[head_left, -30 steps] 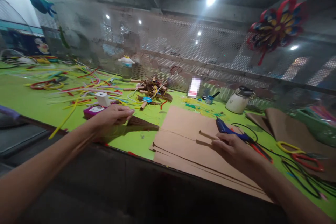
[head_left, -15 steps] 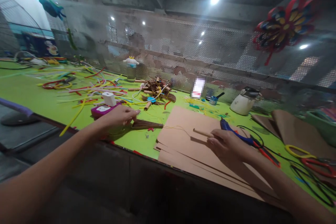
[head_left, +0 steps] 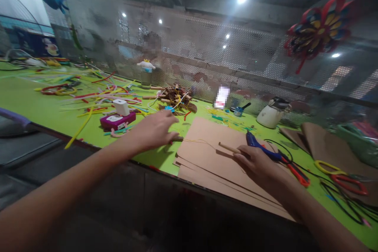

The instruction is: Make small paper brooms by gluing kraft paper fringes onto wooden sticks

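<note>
My right hand is closed on a thin rolled brown paper tube, held just over a stack of brown cardboard sheets. My left hand hovers left of the stack, its fingers apart and palm down. Beneath it lies a dark brown tapered piece, of which only the narrow end shows. A fine yellow thread runs from that end across the cardboard toward the tube. By my right hand rests a blue glue gun.
Left are a purple box with a white charger and scattered coloured strips. Behind lies a brown bundle. Right are orange-handled cutters, scissors, a black cable and a white jug. A mesh partition stands behind.
My left hand has moved right along the brown piece, its fingers spreading and covering most of it. My right hand stays nearly still with the tube. The view has shifted slightly.
</note>
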A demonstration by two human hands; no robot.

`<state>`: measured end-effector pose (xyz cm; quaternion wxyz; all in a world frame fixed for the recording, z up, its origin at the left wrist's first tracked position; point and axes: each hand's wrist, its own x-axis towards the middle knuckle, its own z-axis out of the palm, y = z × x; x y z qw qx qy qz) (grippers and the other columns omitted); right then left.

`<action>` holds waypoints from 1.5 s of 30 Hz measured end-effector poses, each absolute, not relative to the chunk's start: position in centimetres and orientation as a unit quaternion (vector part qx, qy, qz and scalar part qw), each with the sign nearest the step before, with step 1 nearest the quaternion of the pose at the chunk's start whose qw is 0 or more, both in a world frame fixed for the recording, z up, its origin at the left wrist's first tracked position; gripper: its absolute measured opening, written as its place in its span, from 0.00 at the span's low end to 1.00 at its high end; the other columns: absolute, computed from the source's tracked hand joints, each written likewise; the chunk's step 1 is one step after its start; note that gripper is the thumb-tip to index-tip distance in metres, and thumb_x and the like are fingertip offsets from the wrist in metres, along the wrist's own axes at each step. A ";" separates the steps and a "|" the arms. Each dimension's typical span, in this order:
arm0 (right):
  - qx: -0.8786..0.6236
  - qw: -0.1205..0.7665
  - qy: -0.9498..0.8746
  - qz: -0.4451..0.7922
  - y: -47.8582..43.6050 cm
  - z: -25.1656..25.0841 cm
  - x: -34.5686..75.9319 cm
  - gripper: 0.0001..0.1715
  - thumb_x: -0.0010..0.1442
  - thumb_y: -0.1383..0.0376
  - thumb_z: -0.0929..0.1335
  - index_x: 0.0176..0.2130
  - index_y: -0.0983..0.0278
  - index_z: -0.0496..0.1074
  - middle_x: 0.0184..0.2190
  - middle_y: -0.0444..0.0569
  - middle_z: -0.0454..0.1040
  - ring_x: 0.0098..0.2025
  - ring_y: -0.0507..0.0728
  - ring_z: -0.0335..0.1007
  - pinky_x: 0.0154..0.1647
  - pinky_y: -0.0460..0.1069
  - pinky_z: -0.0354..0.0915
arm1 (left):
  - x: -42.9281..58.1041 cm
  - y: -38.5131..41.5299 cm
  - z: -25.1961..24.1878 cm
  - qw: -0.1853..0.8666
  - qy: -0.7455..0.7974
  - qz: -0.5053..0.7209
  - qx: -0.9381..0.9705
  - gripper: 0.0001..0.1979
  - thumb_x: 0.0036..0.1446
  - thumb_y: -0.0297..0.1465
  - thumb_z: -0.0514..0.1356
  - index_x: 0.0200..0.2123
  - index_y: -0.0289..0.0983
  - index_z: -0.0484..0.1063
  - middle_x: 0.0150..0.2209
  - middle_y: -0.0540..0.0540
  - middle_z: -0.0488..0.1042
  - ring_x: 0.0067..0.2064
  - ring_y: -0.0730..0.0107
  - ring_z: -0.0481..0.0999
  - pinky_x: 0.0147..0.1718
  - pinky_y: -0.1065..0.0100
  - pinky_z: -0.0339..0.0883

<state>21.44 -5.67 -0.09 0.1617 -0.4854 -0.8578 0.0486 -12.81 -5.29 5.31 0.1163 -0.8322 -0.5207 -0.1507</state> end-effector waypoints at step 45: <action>-0.504 0.114 -0.854 -0.051 -3.2 1.2 27.5 0.09 0.52 0.64 0.68 0.33 0.62 0.78 0.31 0.52 0.70 0.37 0.59 0.62 0.36 0.50 0.56 | 1.8 0.0 0.5 0.024 -0.292 -0.171 -0.941 0.11 0.59 0.35 0.51 0.29 0.36 0.69 0.30 0.45 0.68 0.32 0.67 0.65 0.30 0.66 0.56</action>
